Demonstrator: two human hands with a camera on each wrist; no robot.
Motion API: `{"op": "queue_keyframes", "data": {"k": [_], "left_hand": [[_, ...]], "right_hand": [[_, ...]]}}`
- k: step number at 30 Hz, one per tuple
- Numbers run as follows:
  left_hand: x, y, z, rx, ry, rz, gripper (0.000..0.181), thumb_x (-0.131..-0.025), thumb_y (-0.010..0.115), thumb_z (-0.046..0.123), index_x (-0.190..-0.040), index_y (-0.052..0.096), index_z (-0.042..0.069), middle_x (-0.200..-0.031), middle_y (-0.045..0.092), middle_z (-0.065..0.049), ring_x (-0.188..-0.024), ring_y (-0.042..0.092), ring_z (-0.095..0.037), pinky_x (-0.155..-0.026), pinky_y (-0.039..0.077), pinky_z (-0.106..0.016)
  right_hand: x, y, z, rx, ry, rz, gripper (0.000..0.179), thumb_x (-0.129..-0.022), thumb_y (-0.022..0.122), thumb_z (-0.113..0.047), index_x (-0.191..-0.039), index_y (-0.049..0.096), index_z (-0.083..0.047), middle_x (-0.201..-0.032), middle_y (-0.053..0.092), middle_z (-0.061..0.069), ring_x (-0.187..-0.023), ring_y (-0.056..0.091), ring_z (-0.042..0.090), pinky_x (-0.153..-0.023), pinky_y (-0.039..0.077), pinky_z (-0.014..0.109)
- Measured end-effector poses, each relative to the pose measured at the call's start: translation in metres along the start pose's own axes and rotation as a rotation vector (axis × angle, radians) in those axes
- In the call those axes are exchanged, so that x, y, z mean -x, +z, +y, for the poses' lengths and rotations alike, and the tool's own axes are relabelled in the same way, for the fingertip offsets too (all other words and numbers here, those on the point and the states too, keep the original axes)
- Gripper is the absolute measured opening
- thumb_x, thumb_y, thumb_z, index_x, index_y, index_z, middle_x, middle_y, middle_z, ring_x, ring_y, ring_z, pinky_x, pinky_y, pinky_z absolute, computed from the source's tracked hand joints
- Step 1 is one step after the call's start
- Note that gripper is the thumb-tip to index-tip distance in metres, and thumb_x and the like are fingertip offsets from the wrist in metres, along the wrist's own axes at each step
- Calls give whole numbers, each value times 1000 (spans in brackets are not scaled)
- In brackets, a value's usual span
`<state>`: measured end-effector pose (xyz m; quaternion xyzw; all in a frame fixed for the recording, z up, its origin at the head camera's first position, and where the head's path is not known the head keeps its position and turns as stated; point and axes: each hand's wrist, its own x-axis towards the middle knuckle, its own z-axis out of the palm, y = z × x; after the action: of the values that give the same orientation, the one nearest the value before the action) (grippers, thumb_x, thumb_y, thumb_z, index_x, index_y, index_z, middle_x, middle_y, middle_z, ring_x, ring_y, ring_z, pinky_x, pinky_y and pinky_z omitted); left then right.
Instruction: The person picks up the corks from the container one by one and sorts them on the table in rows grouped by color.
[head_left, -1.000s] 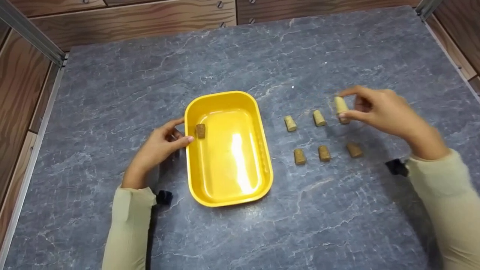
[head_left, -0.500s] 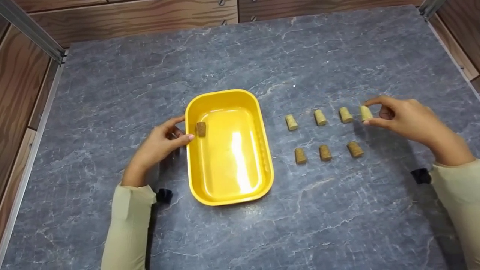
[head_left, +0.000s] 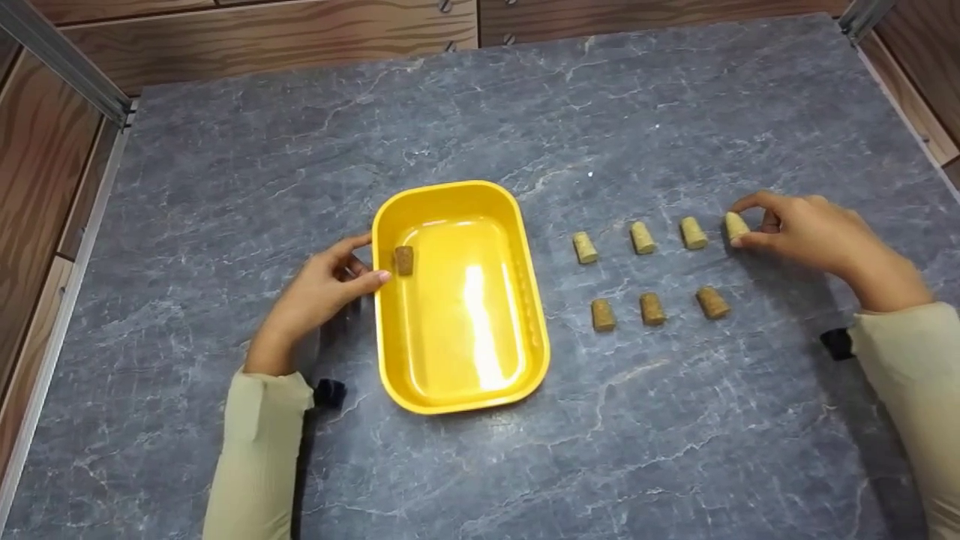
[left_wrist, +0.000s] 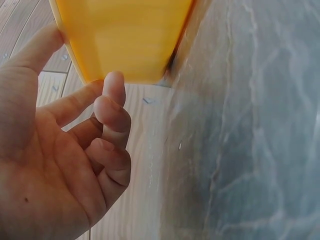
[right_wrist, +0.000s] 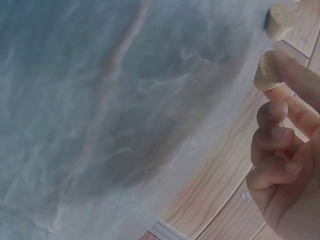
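Observation:
In the head view my left hand (head_left: 319, 296) pinches the left rim of a yellow tray (head_left: 536, 315), thumb over the edge and the other fingers outside. The left wrist view shows the same hand (left_wrist: 65, 145) at the tray wall (left_wrist: 125, 40). My right hand (head_left: 817, 232) pinches a pale tapered cork (head_left: 736, 226) between thumb and index finger, at the right end of a row of pale corks. In the right wrist view this cork (right_wrist: 267, 72) sits between the fingertips, near another cork (right_wrist: 280, 22). Whether it touches the table is hard to tell.
A dark brown cork (head_left: 404, 260) lies inside the tray by its left wall. Three pale corks, the nearest to the held one being this cork (head_left: 694, 233), form a row. Below them lie three brown corks (head_left: 652, 308). Wood-patterned panels (head_left: 270, 37) border the marbled table (head_left: 300, 150).
My right hand has moved right with the pale cork, to the end of the pale row, uncovering the third pale cork. The left hand stays on the tray rim.

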<state>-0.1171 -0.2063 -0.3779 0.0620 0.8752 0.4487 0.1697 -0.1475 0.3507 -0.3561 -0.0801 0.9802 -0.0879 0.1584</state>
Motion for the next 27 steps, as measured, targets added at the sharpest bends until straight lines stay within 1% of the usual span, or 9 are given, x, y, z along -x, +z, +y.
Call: {"op": "queue_keyframes", "data": {"k": [3, 11, 21, 24, 27], "left_hand": [[0, 1, 0, 6, 1, -2, 63, -90, 66, 40, -145, 45, 18, -95, 59, -6, -78, 49, -19, -66, 41, -26], [0, 1, -1, 13, 4, 6, 62, -90, 67, 38, -144, 46, 18, -94, 59, -6, -78, 49, -19, -65, 41, -26], [-1, 2, -2, -1, -9, 7, 64, -89, 67, 40, -145, 45, 18, -95, 60, -6, -79, 49, -19, -67, 40, -26], [-1, 1, -1, -8, -10, 7, 64, -89, 67, 41, -145, 45, 18, -95, 60, -7, -79, 49, -19, -68, 40, -26], [0, 0, -1, -9, -13, 8, 64, -89, 67, 41, -145, 45, 19, -96, 60, -7, -79, 49, -19, -67, 41, -26]], "right_hand": [[-2, 2, 3, 4, 8, -23, 58, -91, 58, -52, -132, 53, -11, -92, 62, 14, -68, 52, 20, -55, 37, 34], [-5, 2, 7, 18, 20, -43, 59, -92, 57, -52, -134, 52, -11, -92, 61, 15, -69, 52, 21, -54, 37, 36], [-3, 4, 8, 29, 8, -34, 59, -91, 59, -50, -135, 50, -11, -94, 63, 16, -70, 54, 20, -54, 38, 37], [-2, 3, 6, 33, 6, -38, 59, -91, 61, -47, -137, 48, -11, -94, 62, 15, -70, 55, 20, -54, 39, 37], [1, 0, 1, 33, 8, -31, 60, -91, 63, -42, -139, 45, -10, -94, 63, 15, -71, 56, 21, -55, 41, 40]]}}
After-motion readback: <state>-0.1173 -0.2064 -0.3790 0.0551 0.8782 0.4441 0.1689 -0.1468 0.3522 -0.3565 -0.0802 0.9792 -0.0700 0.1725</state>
